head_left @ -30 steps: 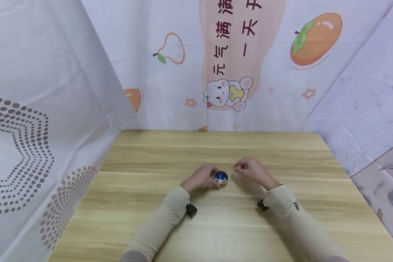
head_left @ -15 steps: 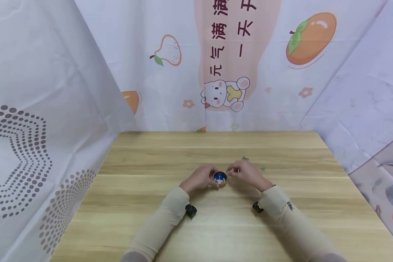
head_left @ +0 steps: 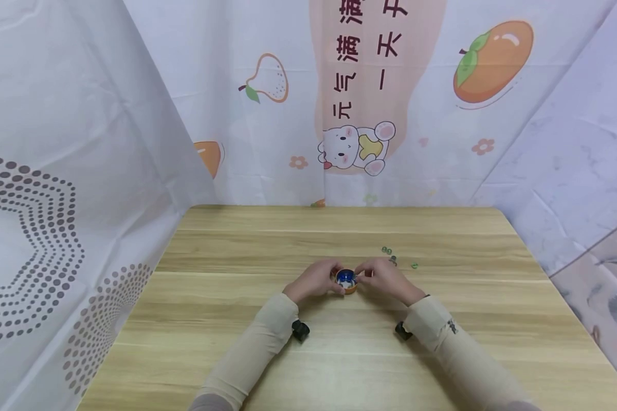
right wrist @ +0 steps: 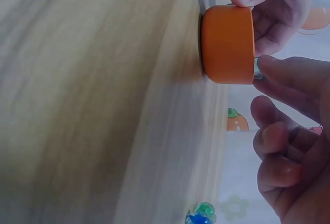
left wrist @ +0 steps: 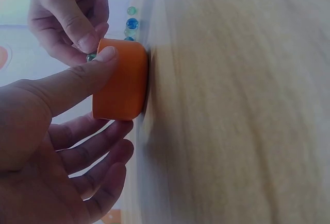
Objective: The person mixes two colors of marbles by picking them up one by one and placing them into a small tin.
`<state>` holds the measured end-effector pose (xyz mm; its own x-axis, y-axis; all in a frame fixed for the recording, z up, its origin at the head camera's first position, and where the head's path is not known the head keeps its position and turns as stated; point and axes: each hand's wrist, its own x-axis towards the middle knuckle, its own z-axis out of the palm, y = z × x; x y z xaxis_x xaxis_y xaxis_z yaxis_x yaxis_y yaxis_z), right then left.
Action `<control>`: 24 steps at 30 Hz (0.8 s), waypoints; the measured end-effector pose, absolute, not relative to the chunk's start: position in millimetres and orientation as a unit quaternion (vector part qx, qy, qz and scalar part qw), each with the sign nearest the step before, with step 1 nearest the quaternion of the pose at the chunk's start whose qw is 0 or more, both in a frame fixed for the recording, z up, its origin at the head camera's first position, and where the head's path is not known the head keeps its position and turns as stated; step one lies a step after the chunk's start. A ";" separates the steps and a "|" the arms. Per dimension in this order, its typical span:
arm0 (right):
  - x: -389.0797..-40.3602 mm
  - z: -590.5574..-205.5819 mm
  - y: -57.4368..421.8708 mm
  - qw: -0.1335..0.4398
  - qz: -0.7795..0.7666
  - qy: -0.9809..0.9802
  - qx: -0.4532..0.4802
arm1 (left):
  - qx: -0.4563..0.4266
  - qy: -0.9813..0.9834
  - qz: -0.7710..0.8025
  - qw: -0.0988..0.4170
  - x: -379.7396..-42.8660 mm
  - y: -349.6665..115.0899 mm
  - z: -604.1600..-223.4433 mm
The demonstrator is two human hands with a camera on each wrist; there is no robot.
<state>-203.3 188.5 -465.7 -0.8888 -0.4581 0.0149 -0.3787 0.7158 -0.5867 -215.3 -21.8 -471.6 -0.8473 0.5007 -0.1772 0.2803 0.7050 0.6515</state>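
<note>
A small round bowl, orange outside and blue inside, stands upright on the wooden table. My left hand grips it from the left, thumb and fingers on opposite sides of the wall. From the right, my right hand reaches to the bowl's rim. Between its thumb and index finger it pinches a clear greenish glass marble, right at the rim in the right wrist view. The other fingers of that hand are curled loosely. The same marble shows partly behind the bowl's edge in the left wrist view.
Several loose glass marbles lie on the table beyond the right hand. Green and blue marbles show there in the left wrist view. A printed curtain hangs behind the table's far edge.
My right hand has moved left to the bowl's rim, and loose marbles behind it have come into sight. The left hand stays on the bowl, which has hardly moved.
</note>
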 end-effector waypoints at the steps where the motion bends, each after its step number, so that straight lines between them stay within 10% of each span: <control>1: -203.2 -466.6 188.5 0.065 -0.302 0.924 -0.226 | 0.215 0.907 0.319 0.173 -215.2 -21.7 -471.4; 24: -202.7 -470.7 189.1 0.059 -0.317 0.919 -0.227 | 0.208 0.909 0.313 0.180 -215.4 -21.0 -470.7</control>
<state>-202.7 189.1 -470.7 -0.8902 -0.4542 0.0355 -0.3796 0.6964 -0.6090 -215.4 -21.0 -470.7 -0.8482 0.4914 -0.1978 0.2659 0.7179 0.6434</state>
